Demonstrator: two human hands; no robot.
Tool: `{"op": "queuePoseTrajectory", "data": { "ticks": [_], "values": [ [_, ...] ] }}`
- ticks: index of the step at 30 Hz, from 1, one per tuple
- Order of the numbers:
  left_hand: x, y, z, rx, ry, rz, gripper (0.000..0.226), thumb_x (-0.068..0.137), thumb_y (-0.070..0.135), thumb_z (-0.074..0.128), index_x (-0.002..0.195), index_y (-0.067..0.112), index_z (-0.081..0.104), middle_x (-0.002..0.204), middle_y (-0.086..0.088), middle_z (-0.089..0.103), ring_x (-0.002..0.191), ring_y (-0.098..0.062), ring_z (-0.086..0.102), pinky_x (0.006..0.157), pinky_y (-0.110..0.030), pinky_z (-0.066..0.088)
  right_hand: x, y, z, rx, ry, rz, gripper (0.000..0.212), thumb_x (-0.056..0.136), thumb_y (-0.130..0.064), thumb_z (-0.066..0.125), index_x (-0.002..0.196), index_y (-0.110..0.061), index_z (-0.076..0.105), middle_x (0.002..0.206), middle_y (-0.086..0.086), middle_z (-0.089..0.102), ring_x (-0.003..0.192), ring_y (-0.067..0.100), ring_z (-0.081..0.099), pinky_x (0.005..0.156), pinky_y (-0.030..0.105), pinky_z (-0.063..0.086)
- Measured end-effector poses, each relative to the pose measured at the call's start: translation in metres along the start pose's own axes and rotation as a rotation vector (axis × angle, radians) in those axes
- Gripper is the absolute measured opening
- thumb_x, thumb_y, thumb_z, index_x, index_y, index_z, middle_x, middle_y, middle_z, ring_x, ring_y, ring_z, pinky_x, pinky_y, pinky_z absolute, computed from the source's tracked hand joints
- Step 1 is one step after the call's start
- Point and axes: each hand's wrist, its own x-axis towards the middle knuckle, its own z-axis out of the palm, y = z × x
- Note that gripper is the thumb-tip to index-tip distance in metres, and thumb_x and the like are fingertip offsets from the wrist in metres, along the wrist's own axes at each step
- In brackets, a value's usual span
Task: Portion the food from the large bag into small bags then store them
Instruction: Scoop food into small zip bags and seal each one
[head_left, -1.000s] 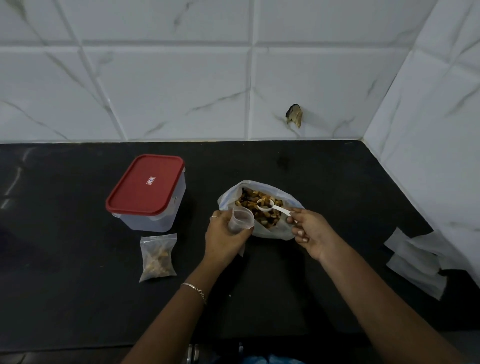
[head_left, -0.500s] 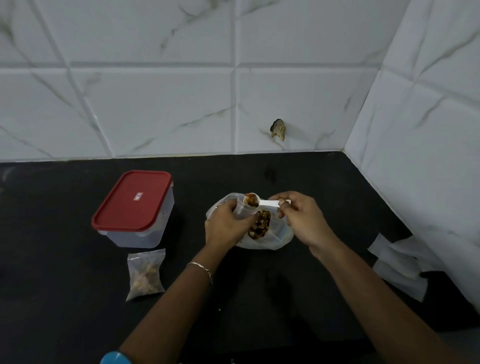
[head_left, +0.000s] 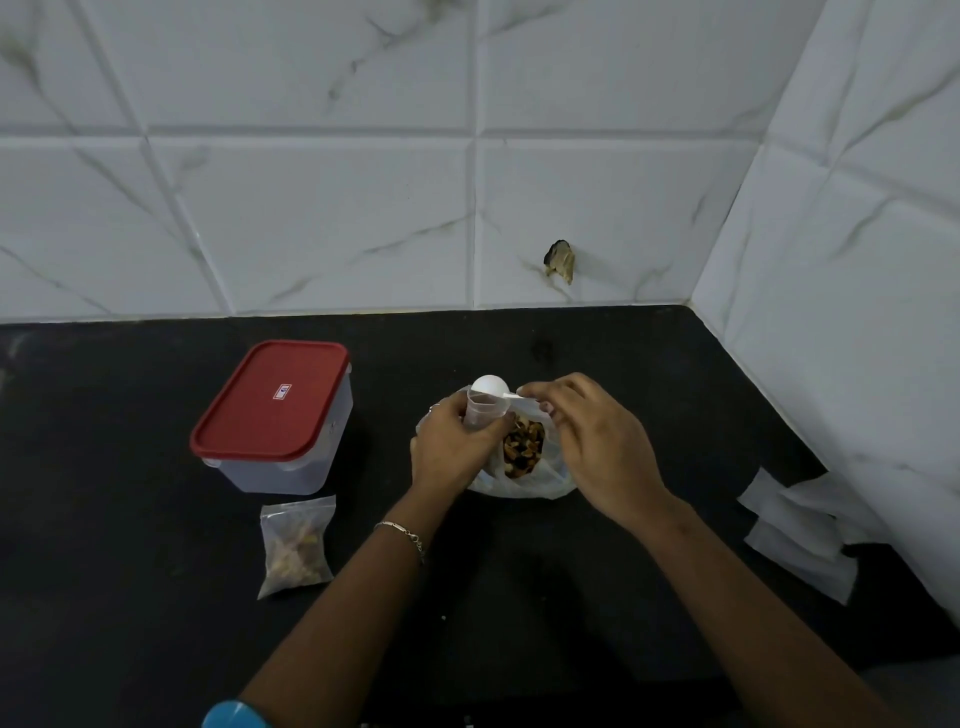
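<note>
Spoon (head_left: 489, 387) now inverted over one bag (head_left: 480, 414)

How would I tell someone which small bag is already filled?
Start at the red-lidded container on the black counter. Right in front of it, nearer the person, lies the small clear bag with pale food inside. The white bags by the right wall look empty.

Dim, soft light; wide-angle edge warp
</note>
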Motion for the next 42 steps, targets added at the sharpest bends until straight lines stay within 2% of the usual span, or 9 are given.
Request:
{"op": "queuePoseTrajectory", "data": {
  "ticks": [4, 10, 19, 27, 31, 33, 36, 39, 42],
  "values": [
    [0.001, 0.0, -0.001, -0.021, -0.007, 0.006, 0.025, 0.058, 0.067, 0.065, 0.081, 0.061, 0.059, 0.092, 0.018, 0.07, 0.095, -0.005, 0.065, 0.086, -0.044, 0.055, 0.002, -0.001, 0.002, 0.423, 0.046, 0.241, 0.033, 0.098, -0.004, 0.044, 0.116, -0.023, 0.065, 0.102, -0.007, 0.063, 0.09, -0.001, 0.06, 0.075, 0.012, 0.047],
    [-0.004, -0.004, -0.005, -0.057, -0.021, -0.022, 0.021, 0.073, 0.042, 0.077, 0.08, 0.05, 0.059, 0.089, 0.021, 0.067, 0.096, -0.002, 0.063, 0.09, -0.042, 0.054, -0.006, 0.007, 0.006, 0.901, 0.05, 0.728, 0.025, 0.102, -0.011, 0.043, 0.109, -0.018, 0.066, 0.089, 0.003, 0.066, 0.053, -0.002, 0.049, 0.051, 0.011, 0.039],
    [-0.021, -0.038, -0.012, -0.115, 0.02, -0.113, 0.029, 0.078, 0.042, 0.074, 0.103, 0.041, 0.058, 0.103, 0.012, 0.066, 0.098, -0.006, 0.064, 0.087, -0.041, 0.057, -0.038, 0.043, 0.029, 0.695, 0.075, 1.032, 0.01, 0.091, -0.013, 0.057, 0.096, -0.013, 0.066, 0.101, 0.011, 0.067, 0.075, 0.014, 0.058, 0.066, 0.025, 0.048],
    [-0.032, -0.039, -0.013, -0.134, 0.012, -0.088, 0.037, 0.084, 0.039, 0.071, 0.114, 0.033, 0.052, 0.109, 0.014, 0.059, 0.105, -0.004, 0.058, 0.091, -0.031, 0.051, -0.046, 0.046, 0.042, 0.259, 0.055, 0.853, 0.011, 0.085, -0.031, 0.067, 0.092, -0.024, 0.061, 0.086, -0.008, 0.064, 0.079, 0.012, 0.063, 0.067, 0.033, 0.053],
    [-0.033, -0.042, -0.013, -0.14, -0.008, -0.08, 0.049, 0.083, 0.038, 0.072, 0.123, 0.023, 0.05, 0.117, 0.009, 0.059, 0.108, -0.006, 0.057, 0.091, -0.03, 0.051, -0.052, 0.039, 0.042, 0.005, 0.125, 0.588, 0.029, 0.083, -0.032, 0.069, 0.11, -0.024, 0.062, 0.112, -0.003, 0.058, 0.104, 0.016, 0.055, 0.083, 0.035, 0.049],
    [-0.034, -0.042, -0.013, -0.142, -0.026, -0.067, 0.048, 0.082, 0.038, 0.073, 0.12, 0.022, 0.049, 0.114, 0.009, 0.06, 0.105, -0.004, 0.058, 0.085, -0.024, 0.051, -0.042, 0.021, 0.038, 0.106, 0.156, 0.382, 0.03, 0.088, -0.027, 0.065, 0.117, -0.025, 0.061, 0.118, -0.003, 0.053, 0.11, 0.014, 0.052, 0.088, 0.036, 0.049],
    [-0.037, -0.038, -0.014, -0.117, -0.043, -0.015, 0.041, 0.082, 0.035, 0.074, 0.112, 0.023, 0.049, 0.108, 0.011, 0.059, 0.098, -0.002, 0.059, 0.076, -0.019, 0.048, -0.019, -0.013, 0.033, 0.357, -0.125, 0.136, 0.026, 0.092, -0.032, 0.061, 0.117, -0.036, 0.063, 0.125, -0.01, 0.044, 0.117, 0.004, 0.046, 0.096, 0.024, 0.041],
    [-0.039, -0.035, -0.017, -0.114, -0.027, 0.051, 0.038, 0.081, 0.023, 0.074, 0.11, 0.02, 0.05, 0.104, 0.006, 0.061, 0.094, -0.007, 0.061, 0.073, -0.022, 0.048, -0.003, -0.028, 0.035, 0.125, -0.376, 0.02, 0.023, 0.091, -0.045, 0.057, 0.111, -0.035, 0.065, 0.129, -0.012, 0.044, 0.115, 0.007, 0.046, 0.095, 0.031, 0.043],
    [-0.036, -0.032, -0.027, -0.096, -0.041, 0.083, 0.048, 0.075, 0.022, 0.079, 0.111, 0.017, 0.048, 0.107, 0.002, 0.06, 0.093, -0.008, 0.062, 0.073, -0.024, 0.053, 0.008, -0.031, 0.036, 0.041, -0.443, -0.001, 0.013, 0.092, -0.032, 0.058, 0.104, -0.028, 0.063, 0.115, -0.011, 0.05, 0.101, 0.009, 0.051, 0.087, 0.038, 0.047]
  ]
}}
